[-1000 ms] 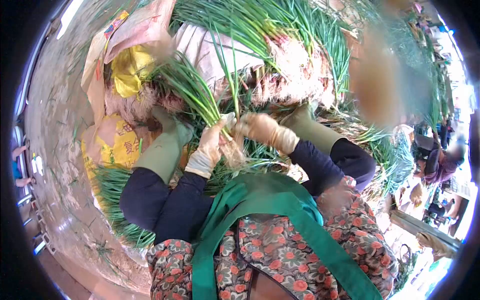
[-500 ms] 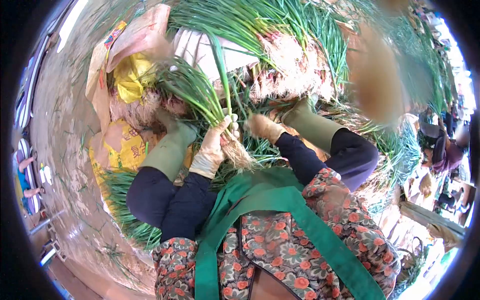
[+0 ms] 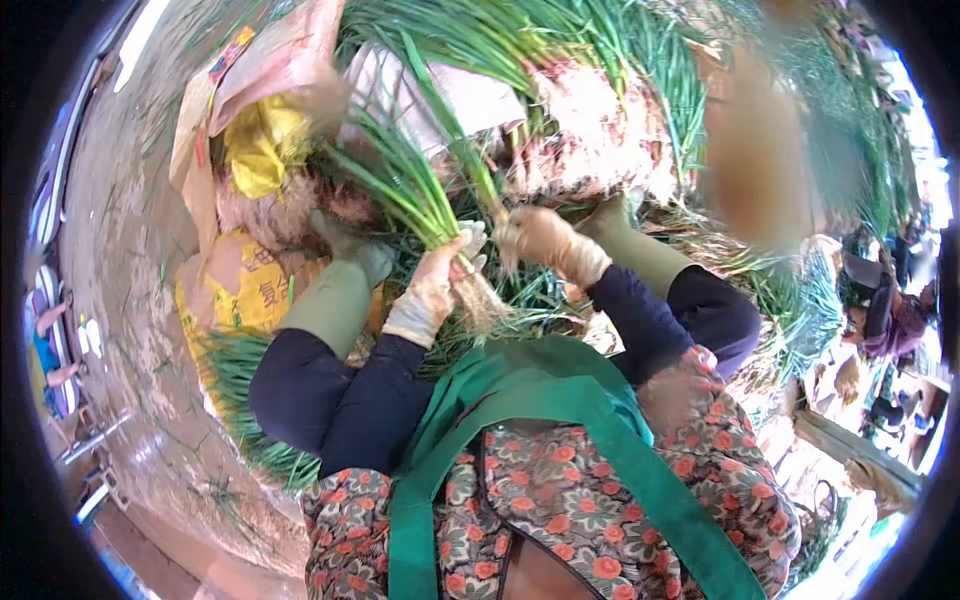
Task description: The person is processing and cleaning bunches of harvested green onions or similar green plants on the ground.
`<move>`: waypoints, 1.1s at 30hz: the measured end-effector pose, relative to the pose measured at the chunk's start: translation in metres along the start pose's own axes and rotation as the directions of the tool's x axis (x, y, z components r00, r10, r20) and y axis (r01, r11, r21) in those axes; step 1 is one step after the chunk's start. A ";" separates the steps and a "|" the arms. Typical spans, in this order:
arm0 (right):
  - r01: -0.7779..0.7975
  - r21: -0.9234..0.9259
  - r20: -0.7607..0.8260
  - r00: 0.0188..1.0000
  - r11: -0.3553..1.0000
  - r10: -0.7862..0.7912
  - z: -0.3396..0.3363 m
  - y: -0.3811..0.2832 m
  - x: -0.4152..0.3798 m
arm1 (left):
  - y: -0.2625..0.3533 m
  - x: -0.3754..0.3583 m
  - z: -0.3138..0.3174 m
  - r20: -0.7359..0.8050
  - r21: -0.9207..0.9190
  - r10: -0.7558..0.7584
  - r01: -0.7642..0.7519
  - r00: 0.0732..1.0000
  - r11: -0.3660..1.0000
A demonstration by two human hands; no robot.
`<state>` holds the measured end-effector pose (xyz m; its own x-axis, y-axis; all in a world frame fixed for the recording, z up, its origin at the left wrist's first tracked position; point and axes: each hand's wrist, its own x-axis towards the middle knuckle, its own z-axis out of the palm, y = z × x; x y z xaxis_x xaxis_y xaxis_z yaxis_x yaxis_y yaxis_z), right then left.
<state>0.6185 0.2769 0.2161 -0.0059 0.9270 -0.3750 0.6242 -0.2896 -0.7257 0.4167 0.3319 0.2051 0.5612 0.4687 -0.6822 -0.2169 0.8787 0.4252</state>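
Note:
A bunch of green onions [image 3: 405, 190] is gripped near its base by my gloved left hand [image 3: 437, 283], the leaves pointing up and left. Its pale roots [image 3: 482, 300] hang out below the fist. Beside it, my gloved right hand [image 3: 548, 243] is closed around the lower end of a separate green onion stalk [image 3: 482, 180], whose roots show under the fingers. Both hands are between my knees, close together but apart. Beyond them lies a large heap of green onions [image 3: 470, 45] with its tangled roots [image 3: 600, 130] facing me.
A pale cloth [image 3: 380, 85] lies against the heap. To the left are a yellow plastic bag [image 3: 262, 150] and a printed yellow sack [image 3: 245, 285]. More green onions [image 3: 800, 300] lie at right, where another person [image 3: 890, 315] sits. A blurry brown smear [image 3: 755, 150] hides part of the upper right.
The long stalk that ran down to my left hand now leads to my right hand, which has risen slightly and closed on it. My left hand keeps the bunch almost in place.

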 end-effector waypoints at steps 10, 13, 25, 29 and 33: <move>-0.011 0.684 0.048 0.998 0.730 -0.029 0.014 -0.025 0.006 | -0.014 -0.015 0.011 0.017 0.232 0.117 -0.118 0.993 0.965; 0.021 0.028 -0.184 0.983 0.999 -0.015 0.005 -0.046 0.000 | -0.028 -0.009 -0.002 -0.048 0.238 0.160 -0.144 0.986 0.961; -0.065 -0.014 -0.156 0.986 0.998 0.062 0.006 -0.062 -0.021 | -0.038 -0.030 0.000 -0.017 0.087 0.168 -0.166 0.986 0.982; -0.045 0.172 -0.403 0.908 0.984 0.112 0.035 -0.031 -0.023 | -0.032 -0.052 0.008 -0.001 0.079 0.154 -0.153 0.988 0.985; -0.022 0.346 -0.379 0.911 0.938 0.161 0.033 0.055 -0.006 | -0.013 -0.081 0.001 0.157 -0.002 0.211 -0.214 0.965 0.977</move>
<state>0.6269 0.2475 0.1593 0.3913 0.8885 -0.2399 0.3154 -0.3743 -0.8720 0.3746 0.2824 0.2558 0.6211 0.6236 -0.4748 -0.3333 0.7584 0.5600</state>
